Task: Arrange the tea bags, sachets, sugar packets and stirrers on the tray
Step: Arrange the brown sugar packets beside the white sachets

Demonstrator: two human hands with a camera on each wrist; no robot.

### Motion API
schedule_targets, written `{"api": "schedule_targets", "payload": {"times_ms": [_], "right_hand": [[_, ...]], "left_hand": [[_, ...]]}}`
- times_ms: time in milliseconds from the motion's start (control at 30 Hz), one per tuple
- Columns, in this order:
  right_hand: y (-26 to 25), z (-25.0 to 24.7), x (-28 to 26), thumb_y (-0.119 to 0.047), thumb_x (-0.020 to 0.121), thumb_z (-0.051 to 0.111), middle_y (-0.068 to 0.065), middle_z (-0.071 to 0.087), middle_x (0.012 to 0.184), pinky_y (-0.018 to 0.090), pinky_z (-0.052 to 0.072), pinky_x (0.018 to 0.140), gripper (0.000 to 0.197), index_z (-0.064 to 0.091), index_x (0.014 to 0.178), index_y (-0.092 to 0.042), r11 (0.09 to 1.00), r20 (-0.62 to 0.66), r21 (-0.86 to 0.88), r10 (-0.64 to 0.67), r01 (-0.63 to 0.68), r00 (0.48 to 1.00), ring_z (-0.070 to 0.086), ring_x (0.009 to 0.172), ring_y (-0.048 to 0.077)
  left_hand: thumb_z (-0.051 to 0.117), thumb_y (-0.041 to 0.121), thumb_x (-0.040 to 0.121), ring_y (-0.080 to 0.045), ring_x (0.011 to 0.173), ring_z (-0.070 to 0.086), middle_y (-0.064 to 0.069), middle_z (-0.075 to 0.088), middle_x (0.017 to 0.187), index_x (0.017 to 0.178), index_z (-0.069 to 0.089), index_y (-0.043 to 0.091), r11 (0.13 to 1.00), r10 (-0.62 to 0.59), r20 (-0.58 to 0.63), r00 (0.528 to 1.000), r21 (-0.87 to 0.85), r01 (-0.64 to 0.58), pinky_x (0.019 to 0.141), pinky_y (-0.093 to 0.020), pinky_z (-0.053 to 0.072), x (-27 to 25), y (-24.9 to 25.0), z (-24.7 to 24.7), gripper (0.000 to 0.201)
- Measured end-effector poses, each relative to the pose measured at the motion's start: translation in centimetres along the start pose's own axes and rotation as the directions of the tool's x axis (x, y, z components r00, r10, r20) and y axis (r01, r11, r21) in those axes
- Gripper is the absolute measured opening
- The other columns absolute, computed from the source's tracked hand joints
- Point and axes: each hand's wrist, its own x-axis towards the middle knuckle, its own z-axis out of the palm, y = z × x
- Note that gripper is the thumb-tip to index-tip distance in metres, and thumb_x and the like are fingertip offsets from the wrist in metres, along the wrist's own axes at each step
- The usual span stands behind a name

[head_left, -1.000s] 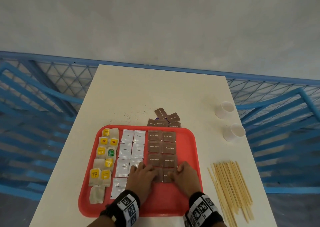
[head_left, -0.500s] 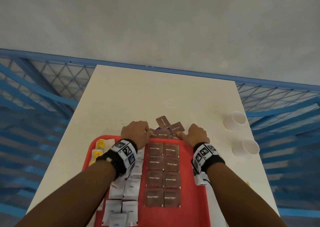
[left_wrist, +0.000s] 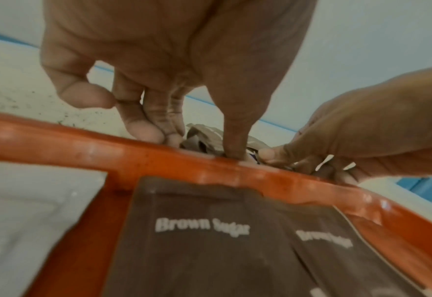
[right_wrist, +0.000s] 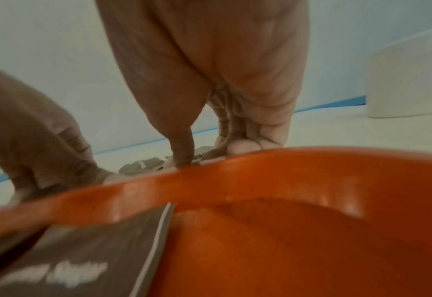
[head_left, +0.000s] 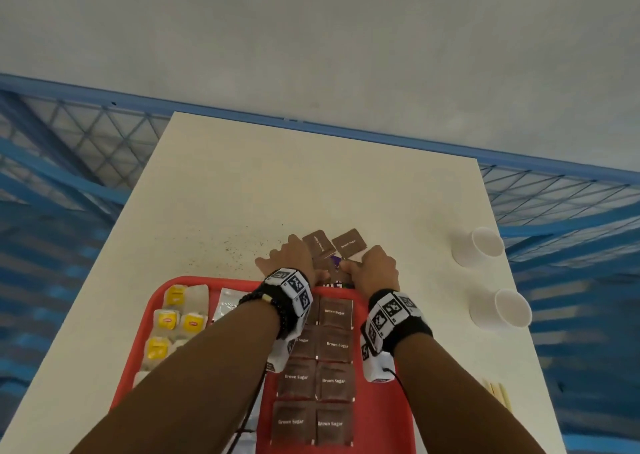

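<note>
Head view: loose sugar packets (head_left: pixel 330 251) are lying just past the tray (head_left: pixel 381 419) rim, under both sets of fingertips; left hand (head_left: pixel 292 261) and right hand (head_left: pixel 375 270) are curling down, pinching them.

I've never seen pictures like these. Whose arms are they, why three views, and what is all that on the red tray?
No machine here: a person wears one camera on the head and one on each wrist. The head view shows the left hand and right hand reaching past the red tray to a loose pile of brown sugar packets on the table. Whether either hand grips one yet is unclear. Rows of tea bags and sugar lie on the tray; two white cups stand aside.
</note>
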Motion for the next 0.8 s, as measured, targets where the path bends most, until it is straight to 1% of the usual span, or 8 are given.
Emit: {"api": "schedule_targets", "payload": {"times_ms": [100,167,233,367,533,633,733,800], "right_hand": [[0.5,-1.1,0.4,-0.042,0.074,0.077,0.009,0.056,0.115,0.036,0.049,0.08,0.052,0.053,0.108,-0.011,0.999,0.061,-0.016,-0.05,0.051,0.997,0.057,0.102,0.029],[0.8,-1.7,0.4,-0.04,0.067,0.083,0.003,0.049,0.11,0.039,0.051,0.085,0.05,0.056,0.103,-0.016,0.983,0.122,-0.144,-0.099,0.117,0.988,0.053,0.103,0.025],[0.6,-2.1,0.4,-0.035,0.068,0.083,0.002,0.046,0.104,0.034,0.051,0.079,0.035,0.057,0.085,-0.021,0.963,0.17,-0.211,-0.133,0.167,0.977,0.051,0.102,0.023],[0.5,-2.7,1.0,-0.023,0.074,0.081,0.0,0.062,0.087,0.019,0.038,0.054,0.023,0.059,0.073,-0.017,0.96,0.285,-0.173,-0.163,0.218,0.944,0.058,0.082,0.015],[-0.5,-4.3,2.3,-0.02,0.085,0.07,0.001,0.064,0.088,0.02,0.036,0.058,0.01,0.068,0.083,-0.01,0.944,0.256,-0.104,-0.28,0.314,0.925,0.057,0.081,0.014],[-1.4,-3.9,3.5,-0.028,0.085,0.07,-0.001,0.061,0.102,0.029,0.044,0.076,0.014,0.073,0.094,-0.018,0.931,0.143,-0.117,-0.327,0.344,0.934,0.057,0.093,0.017],[-1.6,-2.5,3.8,-0.026,0.079,0.074,0.004,0.063,0.108,0.036,0.05,0.082,0.004,0.071,0.077,-0.027,0.946,0.112,-0.102,-0.295,0.307,0.949,0.058,0.104,0.023],[-1.6,-1.7,3.8,-0.017,0.076,0.076,0.006,0.066,0.106,0.029,0.05,0.073,0.016,0.068,0.067,-0.028,0.949,0.1,-0.058,-0.303,0.31,0.948,0.061,0.097,0.022]], "left_hand": [[0.069,0.049,0.081,-0.03,0.101,0.064,-0.012,0.067,0.112,0.117,0.058,0.003,0.993,-0.009,-0.016,1.0,-0.114,0.007,0.091,-0.048,0.052,-2.3,0.6,-2.5,0.06],[0.077,0.037,0.08,-0.022,0.071,0.064,-0.007,0.068,0.084,0.089,0.065,0.006,0.984,0.018,0.016,1.0,-0.175,-0.015,0.065,-0.033,0.054,-2.9,0.6,-4.0,0.035],[0.085,0.037,0.071,-0.021,0.066,0.063,-0.007,0.066,0.077,0.083,0.063,0.005,0.977,0.024,0.047,0.999,-0.211,-0.014,0.051,-0.026,0.046,-2.9,0.4,-5.6,0.041],[0.083,0.037,0.072,-0.023,0.078,0.06,-0.007,0.065,0.089,0.093,0.066,0.003,0.988,0.079,0.11,0.991,-0.144,-0.063,0.051,-0.024,0.039,-2.7,0.3,-9.7,0.043],[0.084,0.035,0.072,-0.018,0.08,0.056,-0.002,0.063,0.087,0.099,0.071,0.009,0.973,0.229,0.143,0.963,-0.06,-0.223,0.063,-0.027,0.041,-2.4,1.4,-12.7,0.04],[0.084,0.033,0.072,-0.021,0.091,0.061,-0.004,0.068,0.098,0.101,0.073,0.008,0.952,0.3,0.159,0.941,0.011,-0.306,0.071,-0.029,0.043,-2.3,3.3,-11.9,0.039],[0.083,0.037,0.072,-0.023,0.092,0.066,-0.008,0.071,0.102,0.096,0.074,0.007,0.938,0.324,0.141,0.936,0.086,-0.337,0.073,-0.031,0.05,-2.0,4.2,-9.6,0.039],[0.082,0.036,0.074,-0.024,0.088,0.065,-0.009,0.071,0.102,0.095,0.074,0.007,0.935,0.332,0.061,0.941,0.111,-0.337,0.072,-0.029,0.049,-1.8,4.2,-8.3,0.037]]}}
